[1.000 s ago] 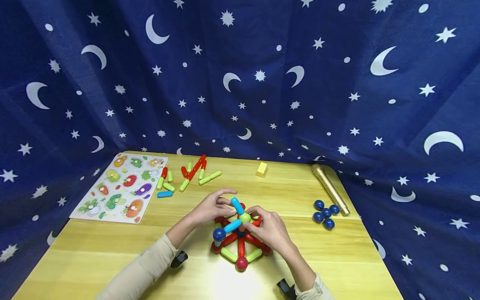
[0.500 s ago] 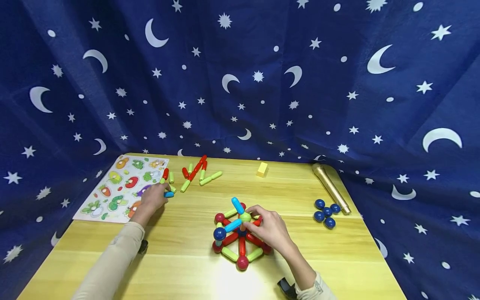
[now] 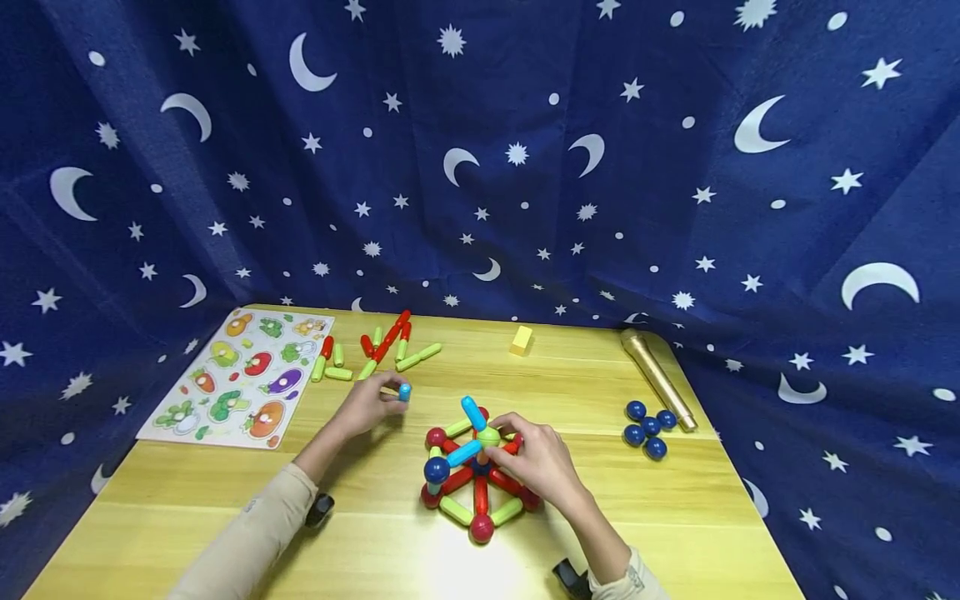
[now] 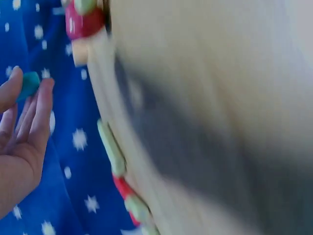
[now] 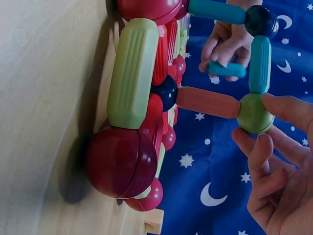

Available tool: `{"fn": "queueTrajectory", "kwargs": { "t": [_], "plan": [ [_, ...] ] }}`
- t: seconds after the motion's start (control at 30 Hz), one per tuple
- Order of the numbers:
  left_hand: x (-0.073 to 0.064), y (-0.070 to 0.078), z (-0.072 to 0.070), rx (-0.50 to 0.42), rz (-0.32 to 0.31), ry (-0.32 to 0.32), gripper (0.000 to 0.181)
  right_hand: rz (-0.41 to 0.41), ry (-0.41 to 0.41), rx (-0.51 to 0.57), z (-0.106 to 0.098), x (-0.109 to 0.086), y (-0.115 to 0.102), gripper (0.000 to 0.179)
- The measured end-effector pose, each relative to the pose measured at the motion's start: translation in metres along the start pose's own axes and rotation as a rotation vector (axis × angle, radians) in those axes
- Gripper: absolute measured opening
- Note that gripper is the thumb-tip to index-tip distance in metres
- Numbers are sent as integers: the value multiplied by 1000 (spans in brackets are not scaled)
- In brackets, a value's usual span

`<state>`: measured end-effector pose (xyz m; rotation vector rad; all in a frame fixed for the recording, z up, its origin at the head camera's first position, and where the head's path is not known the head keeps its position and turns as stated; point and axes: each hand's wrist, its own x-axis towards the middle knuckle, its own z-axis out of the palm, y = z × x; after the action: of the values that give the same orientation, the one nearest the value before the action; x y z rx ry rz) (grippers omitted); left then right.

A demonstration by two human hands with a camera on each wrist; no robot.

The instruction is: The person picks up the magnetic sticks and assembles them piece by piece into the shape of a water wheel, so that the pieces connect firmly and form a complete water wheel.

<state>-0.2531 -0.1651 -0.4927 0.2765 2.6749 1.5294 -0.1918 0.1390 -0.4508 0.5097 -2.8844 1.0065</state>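
My left hand (image 3: 367,407) pinches a short blue magnetic rod (image 3: 405,392) between thumb and fingertips, left of the build and over the table. With thumb and fingers, my right hand (image 3: 545,460) holds the light green ball (image 5: 256,113) on top of the magnetic-rod build. An orange rod (image 5: 208,102) joins that ball to a dark blue ball (image 5: 165,93) at the hub. Below lies a wheel of red balls (image 3: 482,528), red spokes and light green rim rods (image 5: 133,73). One blue rod (image 3: 464,453) links the green ball to a raised dark blue ball (image 3: 437,470); another blue rod (image 3: 473,412) juts up with a free end.
Loose red and green rods (image 3: 390,336) lie at the back left, beside a vegetable picture board (image 3: 167,421). A yellow block (image 3: 521,340) stands at the back. Several dark blue balls (image 3: 650,426) and a gold microphone-shaped stick (image 3: 660,379) lie at the right.
My left hand left the build, reached the blue rod beside the picture board, picked it up and has carried it back rightward. The right hand has stayed on the green ball.
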Motion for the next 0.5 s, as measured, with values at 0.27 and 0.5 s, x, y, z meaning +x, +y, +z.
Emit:
{"fn": "queueTrajectory", "kwargs": {
  "t": [0.27, 0.5],
  "plan": [
    [-8, 15, 50, -84, 97, -90, 30, 0, 2, -15, 0, 0, 0, 29],
    [-7, 10, 63, 58, 118, -82, 26, -9, 6, -14, -3, -3, 2, 30]
  ]
}}
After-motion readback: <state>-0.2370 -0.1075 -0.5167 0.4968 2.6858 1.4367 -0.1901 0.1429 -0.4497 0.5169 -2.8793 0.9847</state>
